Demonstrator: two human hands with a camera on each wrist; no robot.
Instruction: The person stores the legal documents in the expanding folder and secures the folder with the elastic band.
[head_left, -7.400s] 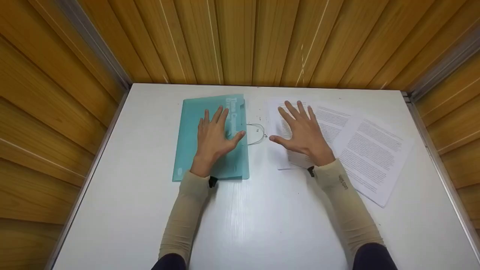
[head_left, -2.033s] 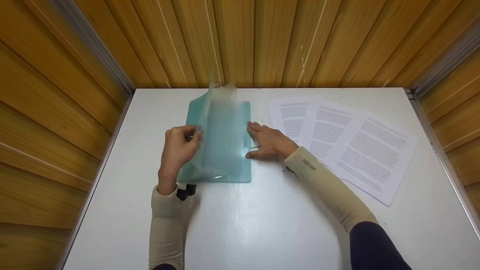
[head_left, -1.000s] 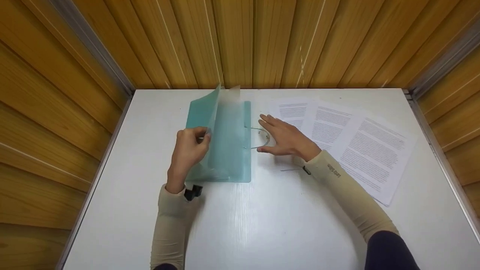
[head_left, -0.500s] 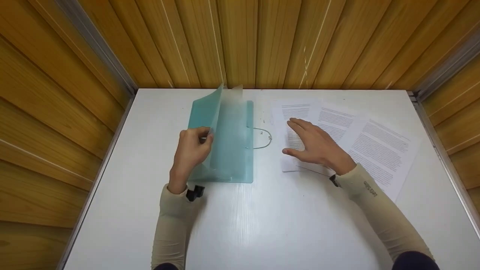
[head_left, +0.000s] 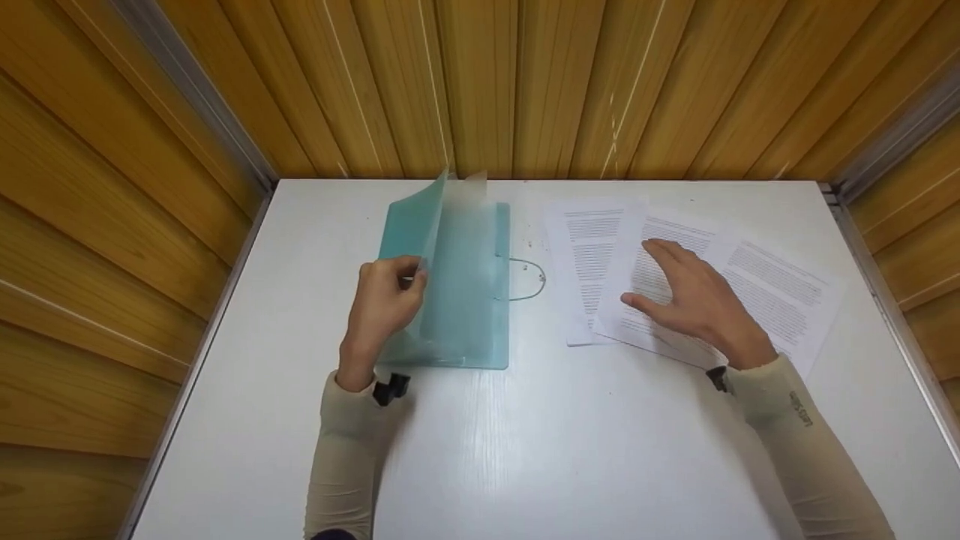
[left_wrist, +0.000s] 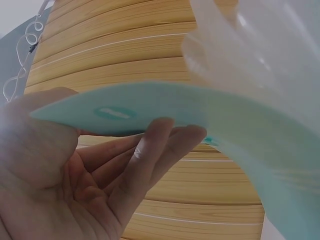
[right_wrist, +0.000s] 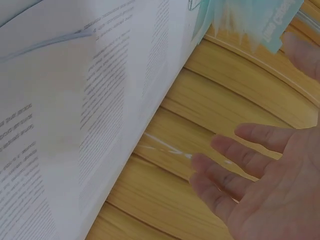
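A teal plastic document folder (head_left: 465,300) lies on the table left of centre, its cover (left_wrist: 150,105) lifted and bowed upward. My left hand (head_left: 382,304) pinches the free edge of that cover between thumb and fingers. Clear inner sleeves (left_wrist: 250,45) stand partly raised behind it. My right hand (head_left: 697,300) hovers over the printed sheets with fingers spread and nothing in them. Below it the middle stack of paper (head_left: 619,311) overlaps the left stack (head_left: 592,270), and a third stack (head_left: 787,285) lies to the right, partly covered by the hand.
An elastic loop (head_left: 544,279) sticks out from the folder's right edge onto the white table (head_left: 510,442). Wood-patterned panels (head_left: 480,90) close off the back and both sides. A black wrist camera (head_left: 391,390) sits under my left wrist.
The folder, flat and covered earlier, now has its cover raised by my left hand. My right hand has left the folder's right edge and moved right, over the papers.
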